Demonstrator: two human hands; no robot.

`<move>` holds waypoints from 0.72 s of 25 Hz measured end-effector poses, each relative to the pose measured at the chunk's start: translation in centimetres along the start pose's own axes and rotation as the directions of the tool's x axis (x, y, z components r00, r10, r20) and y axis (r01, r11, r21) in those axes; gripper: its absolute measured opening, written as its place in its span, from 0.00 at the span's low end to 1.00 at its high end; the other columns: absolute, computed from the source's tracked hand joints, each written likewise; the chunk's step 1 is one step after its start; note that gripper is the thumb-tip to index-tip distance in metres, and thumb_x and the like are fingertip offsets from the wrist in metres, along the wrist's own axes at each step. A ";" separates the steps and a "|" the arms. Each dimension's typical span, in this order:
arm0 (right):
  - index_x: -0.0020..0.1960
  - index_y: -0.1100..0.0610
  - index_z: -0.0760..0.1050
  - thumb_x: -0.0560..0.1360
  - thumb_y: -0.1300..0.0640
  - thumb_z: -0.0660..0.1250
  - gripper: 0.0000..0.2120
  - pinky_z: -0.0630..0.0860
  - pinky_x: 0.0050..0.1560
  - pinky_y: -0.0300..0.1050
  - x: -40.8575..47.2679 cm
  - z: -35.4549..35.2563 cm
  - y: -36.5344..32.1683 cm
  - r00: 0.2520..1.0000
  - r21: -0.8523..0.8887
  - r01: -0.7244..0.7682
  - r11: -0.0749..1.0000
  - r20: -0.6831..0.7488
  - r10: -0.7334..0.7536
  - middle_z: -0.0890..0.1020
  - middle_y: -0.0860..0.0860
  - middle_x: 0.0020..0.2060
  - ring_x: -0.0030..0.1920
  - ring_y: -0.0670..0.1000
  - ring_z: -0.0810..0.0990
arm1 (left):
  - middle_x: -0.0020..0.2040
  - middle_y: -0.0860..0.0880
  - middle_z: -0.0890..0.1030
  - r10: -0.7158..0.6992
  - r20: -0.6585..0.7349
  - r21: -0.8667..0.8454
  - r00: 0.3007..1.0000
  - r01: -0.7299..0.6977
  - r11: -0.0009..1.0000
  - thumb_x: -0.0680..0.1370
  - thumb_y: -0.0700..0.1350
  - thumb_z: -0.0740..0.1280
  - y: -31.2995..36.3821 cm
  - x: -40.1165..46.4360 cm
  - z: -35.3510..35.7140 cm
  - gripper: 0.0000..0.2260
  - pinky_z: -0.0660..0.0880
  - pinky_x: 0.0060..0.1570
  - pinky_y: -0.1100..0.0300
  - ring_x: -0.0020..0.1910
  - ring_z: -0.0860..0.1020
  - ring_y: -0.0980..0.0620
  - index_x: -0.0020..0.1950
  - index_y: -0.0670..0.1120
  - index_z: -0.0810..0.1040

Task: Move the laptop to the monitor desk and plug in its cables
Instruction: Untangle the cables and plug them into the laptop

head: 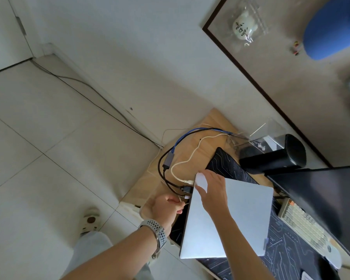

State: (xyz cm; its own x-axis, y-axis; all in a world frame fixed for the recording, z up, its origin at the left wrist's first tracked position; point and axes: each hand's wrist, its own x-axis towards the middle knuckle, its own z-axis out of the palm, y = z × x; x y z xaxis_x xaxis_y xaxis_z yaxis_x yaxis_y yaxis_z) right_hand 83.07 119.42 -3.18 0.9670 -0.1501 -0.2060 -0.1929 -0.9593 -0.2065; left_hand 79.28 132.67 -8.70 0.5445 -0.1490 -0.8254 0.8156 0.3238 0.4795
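Observation:
A closed silver laptop (240, 215) lies on the dark patterned desk mat (228, 166) of the wooden desk (192, 150), beside the black monitor (321, 199). My right hand (210, 190) rests flat on the lid near its far left corner. At the laptop's left edge my left hand (167, 205), with a grey watch on the wrist, pinches a small cable plug. A white cable (187, 161) and a black cable (170, 183) reach the same edge, their plugs touching it. A blue cable (182, 138) runs into a grey adapter (168, 159).
A black cylindrical speaker (277, 154) and a clear plastic stand (265, 132) sit behind the mat. A beige keyboard (305, 223) lies under the monitor. A pinboard (291, 67) hangs on the wall. Tiled floor (49, 138) with a thin cable lies left; my slippered foot (90, 219) stands there.

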 end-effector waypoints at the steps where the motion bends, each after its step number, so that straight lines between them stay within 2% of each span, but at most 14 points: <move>1: 0.66 0.52 0.70 0.75 0.57 0.68 0.20 0.63 0.53 0.36 -0.1 0.0 -0.1 1.000 0.002 -0.005 1.000 0.004 0.005 0.75 0.47 0.63 0.65 0.50 0.67 | 0.41 0.42 0.84 -0.001 0.007 0.004 1.000 0.001 1.000 0.72 0.31 0.70 0.0 0.1 0.1 0.05 0.79 0.45 0.58 0.40 0.81 0.47 0.46 0.36 0.79; 6: 0.66 0.50 0.69 0.75 0.57 0.68 0.21 0.63 0.55 0.35 0.0 0.0 -0.1 1.000 0.005 -0.020 1.000 0.017 0.020 0.73 0.46 0.64 0.66 0.48 0.65 | 0.40 0.41 0.84 0.013 -0.003 0.015 1.000 -0.013 1.000 0.71 0.31 0.70 -0.1 0.7 0.5 0.05 0.79 0.45 0.58 0.39 0.82 0.46 0.45 0.36 0.79; 9: 0.66 0.50 0.70 0.74 0.57 0.68 0.21 0.64 0.54 0.36 0.0 0.2 0.0 1.000 -0.001 -0.014 1.000 0.007 0.014 0.74 0.46 0.64 0.66 0.49 0.66 | 0.39 0.41 0.83 0.023 0.047 0.047 0.999 -0.025 0.999 0.72 0.33 0.70 -0.2 0.9 0.6 0.03 0.78 0.46 0.58 0.36 0.80 0.48 0.45 0.35 0.80; 12: 0.65 0.51 0.71 0.74 0.58 0.69 0.21 0.64 0.54 0.35 0.0 0.4 0.1 1.000 0.009 -0.002 1.000 -0.015 0.002 0.75 0.46 0.62 0.65 0.49 0.67 | 0.38 0.41 0.84 0.015 0.089 0.086 0.996 -0.022 0.996 0.73 0.35 0.70 -0.2 1.3 0.7 0.03 0.76 0.41 0.60 0.34 0.78 0.51 0.44 0.35 0.81; 14: 0.65 0.51 0.71 0.73 0.58 0.70 0.21 0.65 0.53 0.36 0.1 0.5 0.0 1.000 0.002 -0.003 1.000 -0.023 0.003 0.75 0.46 0.62 0.65 0.50 0.67 | 0.37 0.42 0.83 -0.020 0.104 0.097 0.994 0.010 0.995 0.74 0.35 0.70 0.0 1.3 0.8 0.03 0.73 0.34 0.65 0.30 0.77 0.53 0.44 0.36 0.81; 18: 0.65 0.51 0.71 0.73 0.58 0.70 0.21 0.65 0.51 0.34 0.3 0.5 -0.1 1.000 -0.019 -0.001 1.000 -0.030 0.000 0.75 0.46 0.62 0.64 0.50 0.67 | 0.34 0.43 0.80 -0.086 0.132 0.103 0.988 0.072 0.992 0.74 0.36 0.69 0.2 1.4 0.8 0.05 0.64 0.25 0.66 0.23 0.66 0.55 0.46 0.34 0.80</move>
State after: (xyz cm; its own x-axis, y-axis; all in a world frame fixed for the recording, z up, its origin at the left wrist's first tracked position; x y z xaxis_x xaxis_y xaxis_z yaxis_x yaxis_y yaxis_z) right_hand 83.26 119.62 -3.70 0.9716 -0.1573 -0.1770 -0.1903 -0.9635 -0.1881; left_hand 80.39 131.83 -9.52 0.4937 -0.2985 -0.8168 0.8686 0.2143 0.4467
